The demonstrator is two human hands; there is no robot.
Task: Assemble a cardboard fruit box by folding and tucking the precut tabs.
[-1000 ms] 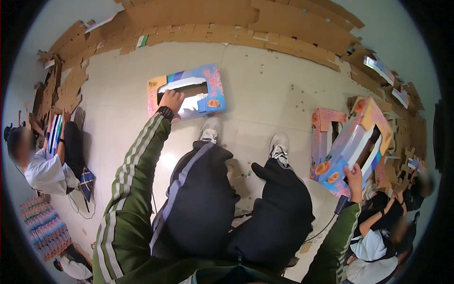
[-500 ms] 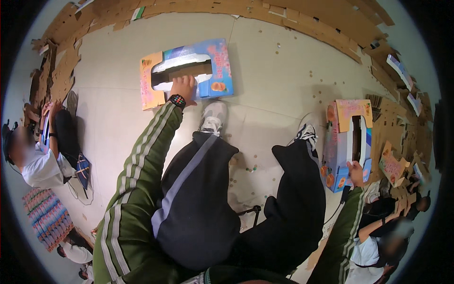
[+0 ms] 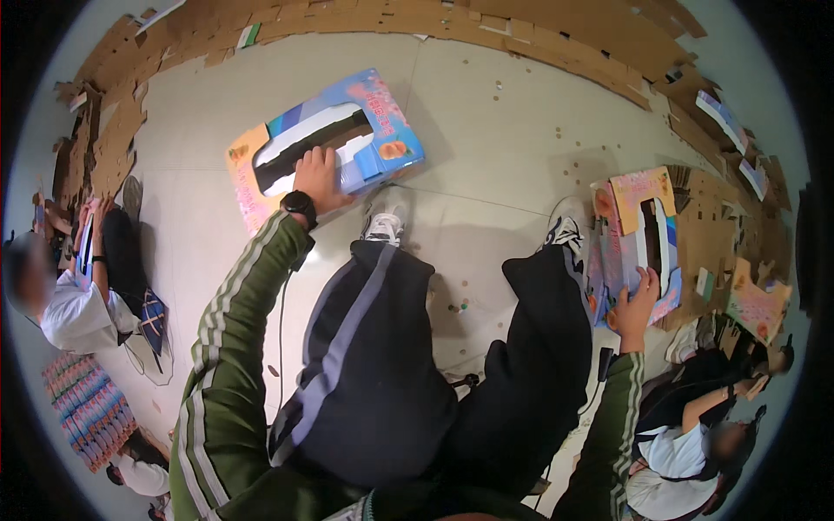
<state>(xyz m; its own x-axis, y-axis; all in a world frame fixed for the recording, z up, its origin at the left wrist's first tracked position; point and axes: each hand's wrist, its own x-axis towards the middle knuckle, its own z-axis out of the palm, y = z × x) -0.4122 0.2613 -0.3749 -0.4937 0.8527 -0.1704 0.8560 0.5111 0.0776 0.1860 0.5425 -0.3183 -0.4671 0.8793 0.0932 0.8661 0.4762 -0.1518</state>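
Note:
A printed cardboard box (image 3: 287, 117), blue, pink and orange with a wide cut-out opening, sits on the floor ahead of my left foot, turned at an angle. My left hand (image 3: 320, 181) is closed over the near edge of that opening, fingertips reaching inside; the thumb side lies along the front panel. Beside my right foot stands a second box (image 3: 643, 184) of the same print, its opening running lengthwise. My right hand (image 3: 636, 304) grips the near part of this one, with fingers at the rim of the opening.
Flattened brown cardboard (image 3: 556, 52) lines the far wall and the right side. A loose printed piece (image 3: 759, 300) lies at the right. Co-workers sit at the left (image 3: 74, 308) and lower right (image 3: 695, 451). Stacked printed boxes (image 3: 89, 408) stand at lower left. Small round scraps dot the floor.
The left box has swung counterclockwise and shifted left with my left hand on it. My right hand has moved up and left along the right box, which has tilted slightly.

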